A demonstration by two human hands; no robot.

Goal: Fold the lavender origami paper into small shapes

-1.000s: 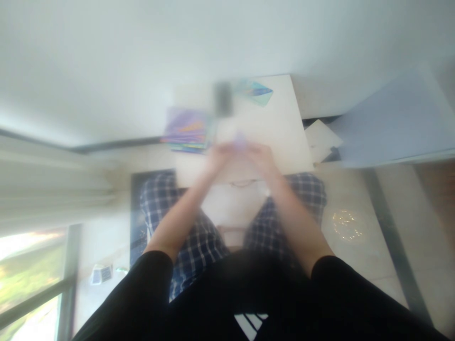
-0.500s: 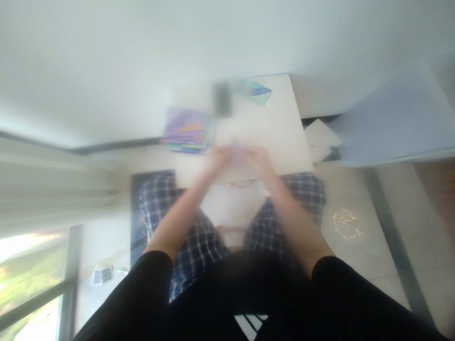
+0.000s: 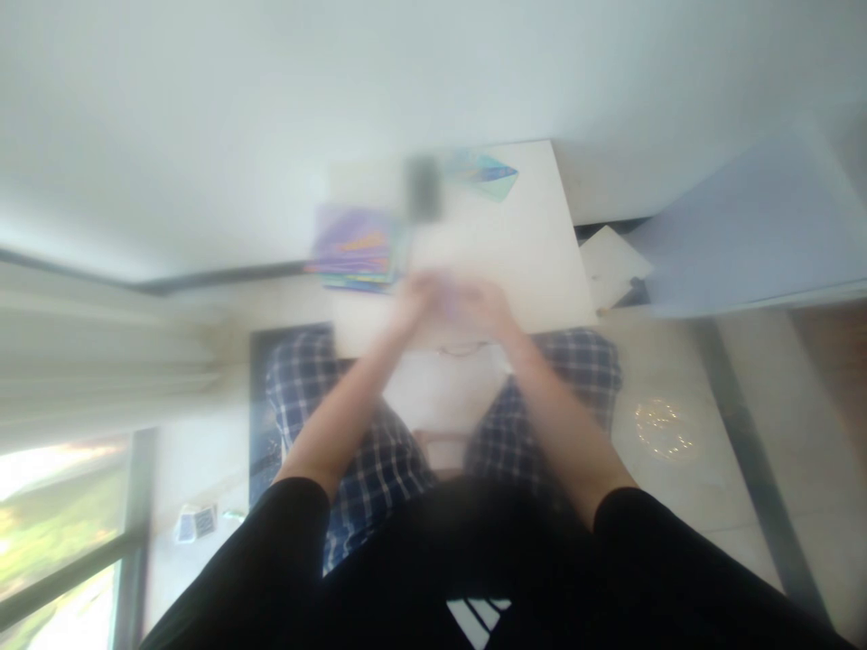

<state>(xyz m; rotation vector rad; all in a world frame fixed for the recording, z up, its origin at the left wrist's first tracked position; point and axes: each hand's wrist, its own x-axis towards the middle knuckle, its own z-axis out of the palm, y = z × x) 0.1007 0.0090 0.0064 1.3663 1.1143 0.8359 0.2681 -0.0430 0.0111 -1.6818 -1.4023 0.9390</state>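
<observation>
Over the near part of the white table [image 3: 535,244], my left hand [image 3: 421,294] and my right hand [image 3: 483,301] meet with closed fingers. Between them is a small piece of purple paper [image 3: 448,296], held from both sides. Blur hides its exact shape and the separate fingers. To the left of my left hand lies a stack of colourful paper sheets [image 3: 356,246], a purple one with an orange pattern on top. Farther back on the table rests a folded blue-green paper shape [image 3: 498,177].
A blurred dark grey object [image 3: 424,190] is at the back of the table. My knees in checked trousers [image 3: 575,361] flank the table's front. A white wall [image 3: 433,72] stands behind it. Small blue-and-white boxes [image 3: 195,524] sit on the floor at the left.
Both hands have shifted only slightly, and less of the purple paper rises above the fingers. The stack and the folded paper lie where they were.
</observation>
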